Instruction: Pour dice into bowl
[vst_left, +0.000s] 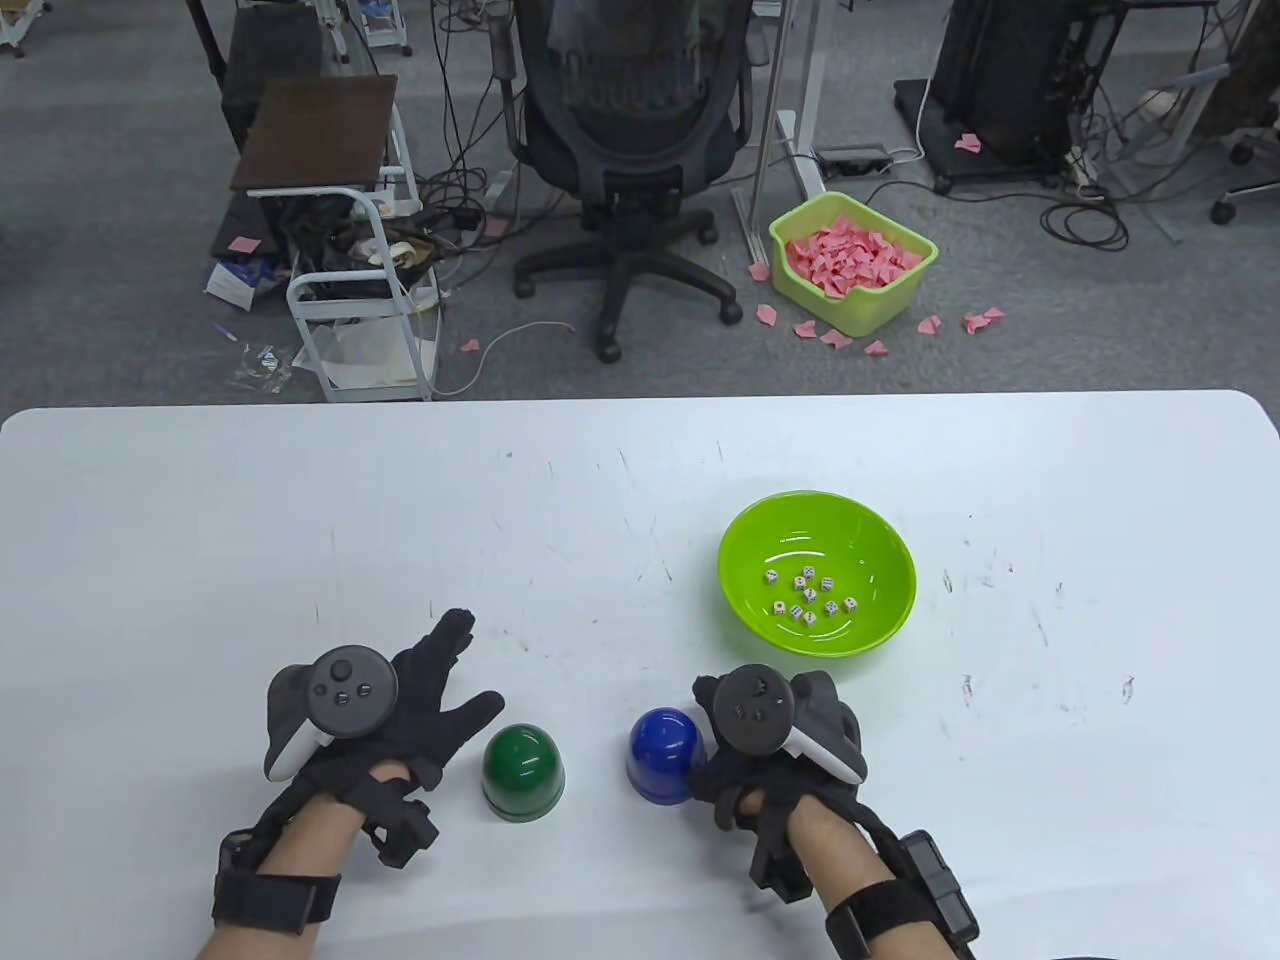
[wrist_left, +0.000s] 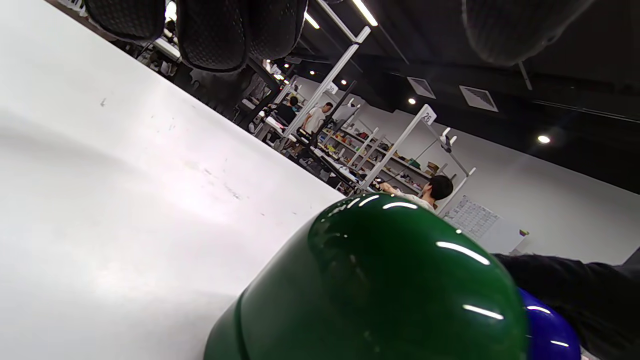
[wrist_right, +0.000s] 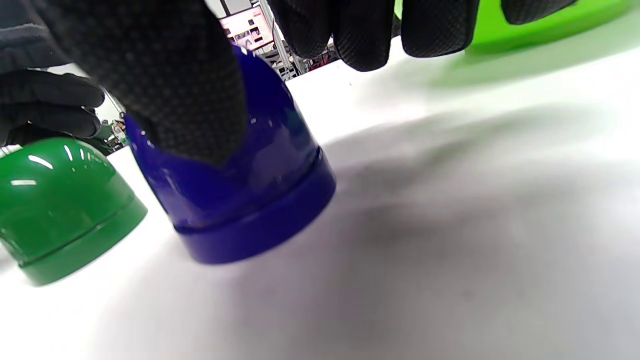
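A lime green bowl (vst_left: 880, 560) right of the table's middle holds several white dice (vst_left: 808, 592). A green cup (vst_left: 522, 770) and a blue cup (vst_left: 665, 752) stand mouth down near the front edge. My left hand (vst_left: 478, 662) lies open with fingers spread, just left of the green cup and apart from it. My right hand (vst_left: 715, 745) is at the blue cup's right side. In the right wrist view my thumb (wrist_right: 190, 100) rests on the blue cup (wrist_right: 260, 200) while the other fingers (wrist_right: 370, 35) hang clear of it.
The green cup (wrist_left: 380, 285) fills the left wrist view, with the blue cup (wrist_left: 547, 335) behind it. The white table (vst_left: 300, 520) is scuffed. Beyond its far edge stand an office chair (vst_left: 630, 150) and a bin of pink paper (vst_left: 852, 262).
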